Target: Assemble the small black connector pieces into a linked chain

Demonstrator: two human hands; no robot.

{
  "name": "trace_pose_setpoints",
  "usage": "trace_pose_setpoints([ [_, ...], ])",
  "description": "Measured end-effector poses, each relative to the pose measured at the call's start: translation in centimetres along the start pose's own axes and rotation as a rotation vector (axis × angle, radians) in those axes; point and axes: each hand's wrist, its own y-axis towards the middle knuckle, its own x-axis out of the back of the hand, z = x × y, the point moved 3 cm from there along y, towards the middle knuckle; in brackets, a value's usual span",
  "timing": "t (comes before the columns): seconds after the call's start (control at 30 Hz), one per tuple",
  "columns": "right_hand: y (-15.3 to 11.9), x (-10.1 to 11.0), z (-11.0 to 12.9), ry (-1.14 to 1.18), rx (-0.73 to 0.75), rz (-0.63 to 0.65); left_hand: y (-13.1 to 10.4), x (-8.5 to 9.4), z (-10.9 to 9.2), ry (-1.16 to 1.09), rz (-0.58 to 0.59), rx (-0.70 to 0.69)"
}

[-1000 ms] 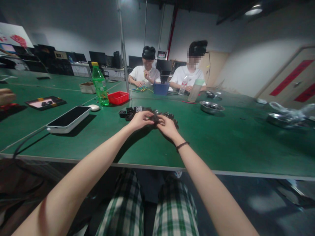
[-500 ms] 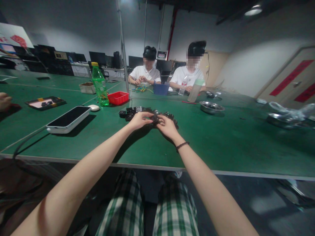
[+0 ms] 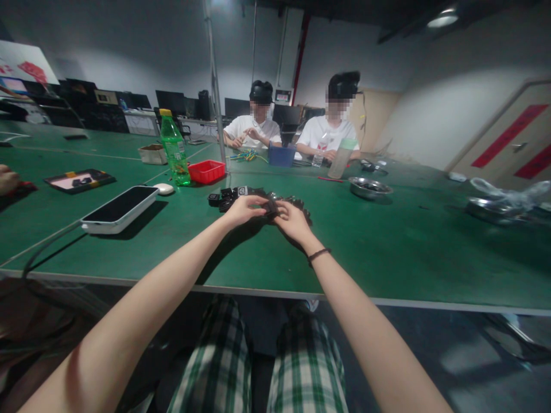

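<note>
Between the fingertips of both hands is a small black part, too small and dark to tell its kind. My left hand pinches it from the left, thumb and fingers closed. From the other side my right hand grips the same part with bent fingers. Behind the hands lies a pile of black parts, several of them boxy; a lighter square face shows on one. The hands hide the middle of the pile.
On the green table, a white power bank-like device with a cable lies left. Beyond stand a green bottle, a red tray and a metal bowl. Two people sit across; another person's hand shows at far left.
The small black part has turned slightly between my fingertips, while my hands stay in nearly the same place. Across the table, one person's hands have moved apart and up.
</note>
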Motion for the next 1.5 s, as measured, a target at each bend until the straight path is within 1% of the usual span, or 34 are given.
trace_pose_setpoints([
  [0.23,0.2,0.0,-0.2,0.020,0.005,-0.016,0.0,0.0,-0.1,-0.024,-0.004,-0.001],
  [0.57,0.0,0.0,0.3,0.030,-0.015,-0.010,0.0,0.0,-0.1,-0.108,-0.008,0.036],
  [0.87,0.0,0.1,0.1,0.118,-0.034,0.011,-0.1,-0.3,0.1,-0.173,-0.012,0.130],
  [1.07,0.3,0.0,-0.2,0.177,-0.082,0.016,-0.5,-0.8,-0.3,-0.323,0.029,0.238],
  [1.17,0.4,-0.1,-0.3,0.197,-0.100,0.019,-0.7,-0.9,-0.5,-0.372,0.027,0.287],
  [1.3,0.3,-0.3,-0.3,0.217,-0.119,0.028,-0.8,-0.8,-0.8,-0.410,0.026,0.316],
  [1.5,0.1,-0.4,-0.1,0.254,-0.109,0.052,-0.9,-0.7,-1.0,-0.422,0.008,0.356],
])
